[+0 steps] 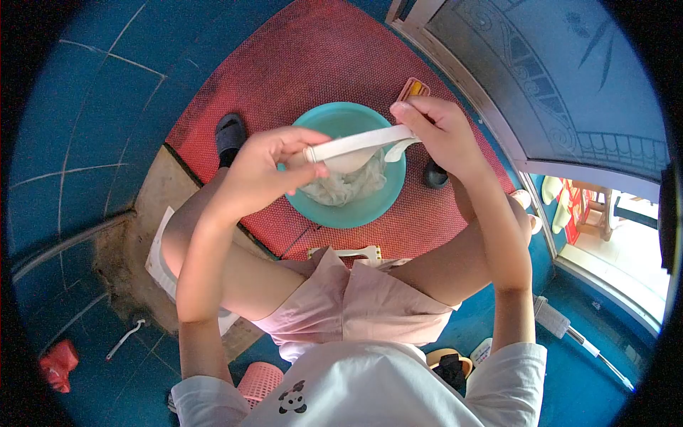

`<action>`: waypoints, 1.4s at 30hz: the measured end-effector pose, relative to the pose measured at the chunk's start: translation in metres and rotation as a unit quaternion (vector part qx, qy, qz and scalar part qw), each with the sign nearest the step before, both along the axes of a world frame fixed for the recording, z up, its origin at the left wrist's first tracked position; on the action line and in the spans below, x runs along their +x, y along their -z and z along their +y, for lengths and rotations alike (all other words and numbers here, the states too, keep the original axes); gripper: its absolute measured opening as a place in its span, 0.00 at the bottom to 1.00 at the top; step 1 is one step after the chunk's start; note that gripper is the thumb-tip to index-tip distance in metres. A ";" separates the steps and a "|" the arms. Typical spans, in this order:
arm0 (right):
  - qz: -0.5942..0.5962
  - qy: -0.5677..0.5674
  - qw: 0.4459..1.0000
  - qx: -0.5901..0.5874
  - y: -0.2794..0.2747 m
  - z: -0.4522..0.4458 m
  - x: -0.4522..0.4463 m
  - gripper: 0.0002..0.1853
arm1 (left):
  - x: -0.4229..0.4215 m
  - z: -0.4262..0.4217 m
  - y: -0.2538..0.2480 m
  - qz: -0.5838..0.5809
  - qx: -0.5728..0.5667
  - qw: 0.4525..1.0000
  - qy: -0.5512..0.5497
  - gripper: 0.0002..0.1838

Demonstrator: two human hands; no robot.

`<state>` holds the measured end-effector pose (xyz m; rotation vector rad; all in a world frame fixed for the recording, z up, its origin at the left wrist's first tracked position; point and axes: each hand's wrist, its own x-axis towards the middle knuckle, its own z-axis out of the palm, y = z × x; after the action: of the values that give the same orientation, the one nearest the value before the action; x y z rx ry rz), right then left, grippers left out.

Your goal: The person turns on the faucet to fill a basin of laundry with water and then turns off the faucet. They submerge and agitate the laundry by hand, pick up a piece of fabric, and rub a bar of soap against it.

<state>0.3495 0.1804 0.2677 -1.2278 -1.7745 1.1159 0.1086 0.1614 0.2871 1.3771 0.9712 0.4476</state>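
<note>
A white strap [363, 144] is stretched between my two hands above a teal basin [304, 196]. My left hand [274, 167] pinches one end, where a small ring-like edge shows, between thumb and fingers. At the other end, my right hand [441, 132] grips the band with bent fingers, and a loose white piece dangles beneath it. I cannot tell what larger article the strap belongs to. Inside the basin lies crumpled whitish, see-through material [348, 186], partly hidden by the strap and my left hand.
The basin stands on a red mat [284, 71] between my feet. A brush [413, 89] lies just beyond its rim. Blue tiled wall [85, 135] rises on the left, with a door [541, 78] on the right. Behind me are a pink basket [260, 381] and a long-handled scrubber [551, 318].
</note>
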 end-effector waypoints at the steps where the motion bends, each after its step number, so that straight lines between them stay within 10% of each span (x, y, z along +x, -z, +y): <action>1: -0.012 0.014 1.000 -0.004 0.000 -0.002 0.001 0.15 | 0.001 0.000 -0.001 -0.001 0.016 0.999 -0.042 0.12; 24: -0.013 -0.090 0.989 -0.118 0.025 0.012 -0.012 0.18 | 0.000 0.003 0.006 -0.104 -0.091 0.984 0.116 0.13; 28: -0.044 -0.119 0.987 -0.100 0.070 0.035 -0.012 0.14 | 0.005 0.003 0.015 -0.118 -0.105 0.980 0.117 0.13; 34: -0.471 -0.089 0.868 -0.128 0.145 0.095 0.059 0.19 | 0.010 0.002 0.011 -0.162 -0.122 0.976 -0.074 0.17; 42: -0.511 0.126 0.807 -0.267 0.312 0.127 0.143 0.25 | 0.000 0.001 -0.004 -0.063 -0.062 0.992 -0.091 0.19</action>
<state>0.4926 0.3075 -0.0441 -2.7053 -1.9224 0.8440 0.1089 0.1620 0.2912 1.1406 1.0085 0.5945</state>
